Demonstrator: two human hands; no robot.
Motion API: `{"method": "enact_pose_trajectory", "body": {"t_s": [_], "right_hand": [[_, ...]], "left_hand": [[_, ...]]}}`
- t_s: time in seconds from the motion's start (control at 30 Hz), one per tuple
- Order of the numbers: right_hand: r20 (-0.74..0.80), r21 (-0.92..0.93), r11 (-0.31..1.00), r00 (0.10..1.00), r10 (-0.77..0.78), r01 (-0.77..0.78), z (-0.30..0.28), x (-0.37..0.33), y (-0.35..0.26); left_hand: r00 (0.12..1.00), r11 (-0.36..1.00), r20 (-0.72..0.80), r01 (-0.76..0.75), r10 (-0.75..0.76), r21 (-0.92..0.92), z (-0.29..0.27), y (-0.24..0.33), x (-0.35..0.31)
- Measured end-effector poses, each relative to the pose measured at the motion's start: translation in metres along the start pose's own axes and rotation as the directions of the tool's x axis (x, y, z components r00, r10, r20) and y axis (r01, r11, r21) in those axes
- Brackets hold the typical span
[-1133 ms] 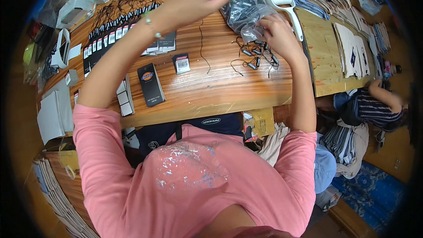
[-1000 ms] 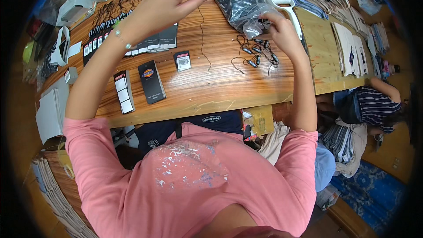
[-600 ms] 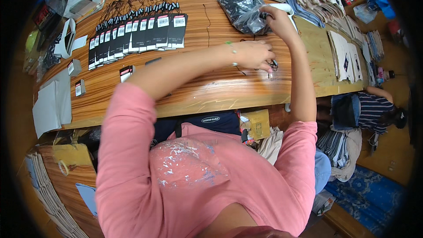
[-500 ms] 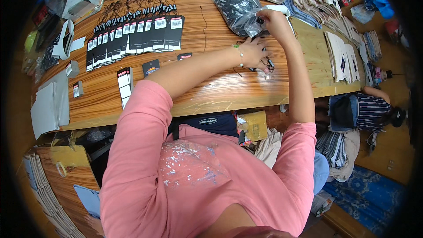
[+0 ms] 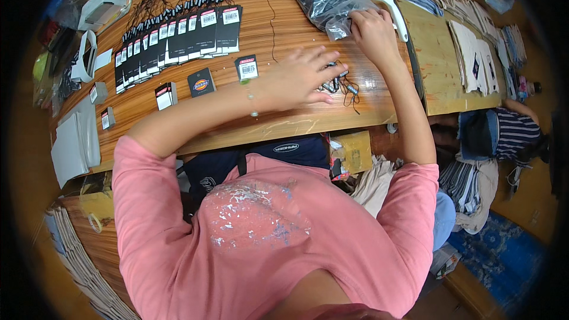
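Note:
My left hand (image 5: 305, 77) hovers over the striped wooden table with its fingers spread, holding nothing. Beside its fingertips lies a small heap of black hang-tag strings (image 5: 351, 88) with dark plastic ends. My right hand (image 5: 374, 32) is closed on the crumpled mouth of a clear plastic bag (image 5: 338, 22), which is full of the same black strings. A single black string (image 5: 271, 24) lies stretched out left of the bag. Farther left, black hang tags (image 5: 195, 35) with white barcode stickers overlap in a row, their strings fanned toward the far side.
A white-handled tool (image 5: 398, 19) lies right of the bag. Small stacks of tags (image 5: 166, 96) and a black card with a round logo (image 5: 201, 83) sit nearer. Folded garments (image 5: 471, 59) are on the right, grey sheets (image 5: 77, 142) at the left edge. Another person (image 5: 504, 133) is at far right.
My left hand has lifted off the strings and drawn back leftward, leaving a small heap in view. My right hand stays at the bag's mouth, now pulled slightly nearer.

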State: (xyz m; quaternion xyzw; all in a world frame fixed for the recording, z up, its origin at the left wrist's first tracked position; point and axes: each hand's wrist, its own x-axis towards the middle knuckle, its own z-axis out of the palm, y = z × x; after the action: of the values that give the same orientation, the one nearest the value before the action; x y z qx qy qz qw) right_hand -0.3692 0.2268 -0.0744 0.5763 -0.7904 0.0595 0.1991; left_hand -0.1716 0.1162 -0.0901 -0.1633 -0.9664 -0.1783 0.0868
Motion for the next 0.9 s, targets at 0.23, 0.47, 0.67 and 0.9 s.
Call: {"method": "enact_pose_trajectory", "body": {"t_s": [0.23,0.47,0.67,0.9], "right_hand": [[-0.1,0.042,0.999,0.995,0.013,-0.009,-0.011,-0.023,-0.007],[-0.118,0.258,0.942,0.961,0.249,-0.212,-0.04,-0.052,-0.01],[0.425,0.476,0.688,0.828,0.365,-0.547,-0.024,-0.106,-0.041],[0.216,0.709,0.482,0.81,0.545,-0.514,-0.028,-0.106,-0.032]], "left_hand": [[0.981,0.982,-0.054,0.185,-0.188,-0.049,-0.094,0.011,-0.057],[0.906,0.927,-0.201,0.361,-0.374,-0.096,-0.136,0.03,-0.126],[0.687,0.825,-0.456,0.476,-0.565,-0.305,-0.131,0.054,-0.193],[0.448,0.668,-0.5,0.419,-0.741,-0.615,-0.091,0.074,-0.233]]}}
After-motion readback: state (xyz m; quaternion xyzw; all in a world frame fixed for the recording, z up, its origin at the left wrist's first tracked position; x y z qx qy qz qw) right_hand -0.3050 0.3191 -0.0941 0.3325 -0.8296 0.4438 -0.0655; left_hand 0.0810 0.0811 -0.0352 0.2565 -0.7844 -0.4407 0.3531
